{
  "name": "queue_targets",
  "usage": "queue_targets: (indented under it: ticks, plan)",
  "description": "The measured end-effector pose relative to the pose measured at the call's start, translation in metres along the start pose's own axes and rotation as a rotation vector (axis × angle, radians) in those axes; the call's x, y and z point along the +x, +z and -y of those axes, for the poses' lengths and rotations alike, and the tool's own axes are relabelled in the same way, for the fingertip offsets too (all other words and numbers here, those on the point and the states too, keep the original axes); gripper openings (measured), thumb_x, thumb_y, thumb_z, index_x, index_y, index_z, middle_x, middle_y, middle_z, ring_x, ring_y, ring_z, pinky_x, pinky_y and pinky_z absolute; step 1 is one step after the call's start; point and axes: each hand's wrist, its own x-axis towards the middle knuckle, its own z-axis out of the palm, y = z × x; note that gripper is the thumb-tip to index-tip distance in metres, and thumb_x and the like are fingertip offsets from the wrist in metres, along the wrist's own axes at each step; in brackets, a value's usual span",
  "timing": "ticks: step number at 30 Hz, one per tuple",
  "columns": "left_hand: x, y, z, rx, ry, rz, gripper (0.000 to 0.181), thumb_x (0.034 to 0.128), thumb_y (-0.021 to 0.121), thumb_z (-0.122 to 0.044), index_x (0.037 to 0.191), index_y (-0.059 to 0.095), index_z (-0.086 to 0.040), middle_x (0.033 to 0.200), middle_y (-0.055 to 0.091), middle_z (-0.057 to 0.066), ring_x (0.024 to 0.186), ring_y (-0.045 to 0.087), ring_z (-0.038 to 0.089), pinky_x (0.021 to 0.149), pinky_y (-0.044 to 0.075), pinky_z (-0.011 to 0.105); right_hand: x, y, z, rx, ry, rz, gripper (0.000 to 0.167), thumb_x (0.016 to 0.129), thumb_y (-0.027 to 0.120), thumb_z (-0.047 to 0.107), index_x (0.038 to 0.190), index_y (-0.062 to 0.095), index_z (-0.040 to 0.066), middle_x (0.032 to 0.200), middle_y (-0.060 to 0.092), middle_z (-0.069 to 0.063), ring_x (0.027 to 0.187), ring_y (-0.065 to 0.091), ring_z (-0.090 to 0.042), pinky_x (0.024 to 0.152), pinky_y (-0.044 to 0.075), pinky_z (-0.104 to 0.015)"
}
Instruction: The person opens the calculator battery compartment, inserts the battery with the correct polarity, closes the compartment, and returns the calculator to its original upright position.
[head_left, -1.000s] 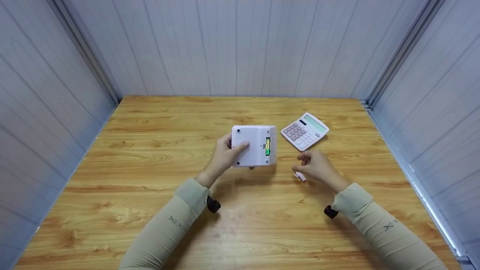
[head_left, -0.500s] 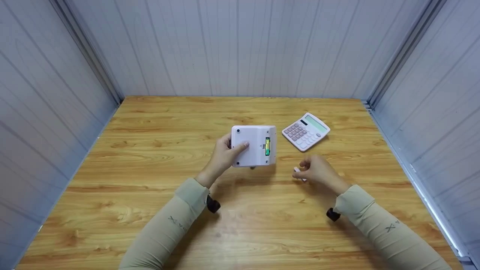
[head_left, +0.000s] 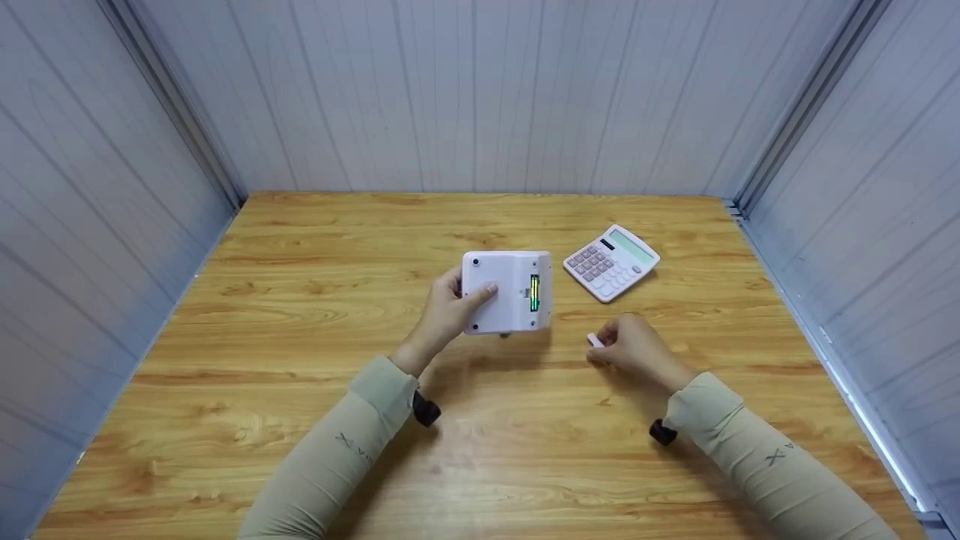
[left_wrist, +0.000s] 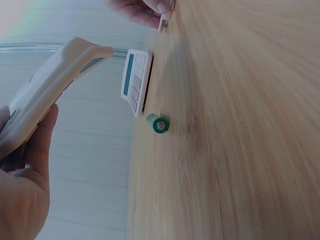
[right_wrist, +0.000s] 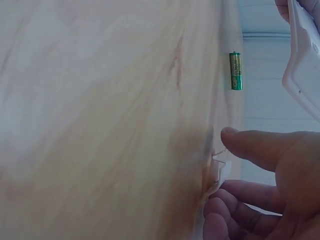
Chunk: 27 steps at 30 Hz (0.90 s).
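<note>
My left hand (head_left: 444,311) holds a white calculator (head_left: 499,300) above the table, its back turned up and the thumb pressed on it. In its uncovered battery slot sits a green and gold battery (head_left: 535,292). To the right, my right hand (head_left: 634,346) pinches a small white battery cover (head_left: 595,340) low at the tabletop. The right wrist view shows the cover (right_wrist: 220,172) between thumb and fingers, its thin tabs towards the thumb. A loose green battery (left_wrist: 158,123) lies on the table, mostly hidden below the held calculator in the head view.
A second calculator (head_left: 612,264) lies face up behind my right hand, with pinkish keys and a greenish screen. The wood-grain table (head_left: 337,262) is bounded by pale panel walls (head_left: 480,97) at the back and both sides.
My right hand has come down onto the battery cover, which lay on the table, and its fingers have closed about it. The left hand and its calculator have stayed nearly still.
</note>
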Motion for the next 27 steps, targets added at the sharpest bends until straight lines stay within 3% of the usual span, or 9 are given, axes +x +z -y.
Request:
queue_targets:
  ticks: [9, 16, 21, 27]
  plan:
    - [-0.002, 0.000, 0.002, 0.000, -0.006, -0.007, 0.034, 0.1025, 0.072, -0.006, 0.134, 0.067, 0.004, 0.121, 0.077, 0.025, 0.104, 0.079, 0.030, 0.085, 0.070, 0.045, 0.001, 0.002, 0.004, -0.001, -0.025, -0.006, 0.018, 0.085, 0.086, 0.010, 0.095, 0.076, -0.002, 0.084, 0.071, -0.006, 0.073, 0.058, -0.013, 0.063, 0.048, -0.024]
    - [-0.002, 0.001, 0.001, -0.002, -0.009, -0.009, 0.033, 0.1023, 0.073, -0.007, 0.133, 0.068, 0.003, 0.120, 0.078, 0.024, 0.104, 0.080, 0.031, 0.084, 0.070, 0.044, 0.000, 0.002, 0.010, 0.028, 0.045, -0.002, 0.020, 0.088, 0.084, 0.011, 0.102, 0.075, 0.000, 0.092, 0.072, -0.009, 0.082, 0.061, -0.017, 0.068, 0.050, -0.026]
    - [-0.001, 0.001, 0.001, -0.014, -0.010, -0.012, 0.033, 0.1022, 0.073, -0.007, 0.133, 0.068, 0.003, 0.120, 0.078, 0.024, 0.103, 0.080, 0.032, 0.084, 0.070, 0.044, 0.000, 0.001, 0.017, 0.099, 0.061, -0.047, 0.016, 0.093, 0.081, 0.009, 0.105, 0.076, -0.001, 0.100, 0.074, -0.011, 0.091, 0.063, -0.020, 0.073, 0.050, -0.025]
    - [0.000, 0.002, 0.003, -0.042, -0.009, -0.020, 0.033, 0.1016, 0.073, -0.005, 0.132, 0.068, 0.004, 0.119, 0.077, 0.026, 0.102, 0.080, 0.030, 0.084, 0.070, 0.043, 0.001, 0.001, 0.025, 0.165, 0.022, -0.139, 0.023, 0.094, 0.081, 0.009, 0.113, 0.075, -0.004, 0.100, 0.072, -0.012, 0.092, 0.062, -0.020, 0.075, 0.050, -0.023]
